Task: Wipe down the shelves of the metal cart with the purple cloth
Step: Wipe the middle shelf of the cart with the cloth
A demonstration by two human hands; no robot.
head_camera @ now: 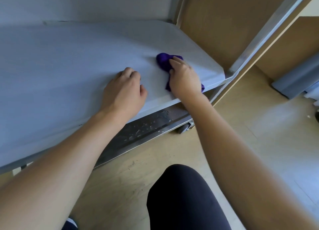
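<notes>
Dark-clad knee (183, 195) is bending nearest; beyond, the right hand (185, 76) is clutching the purple cloth (163, 61) against the cart's shelf (69, 66) — wiping near its right edge. Left hand (124, 90) is bracing, loosely curled, empty. Next — probably the wet-looking lower shelf (146, 126).
</notes>
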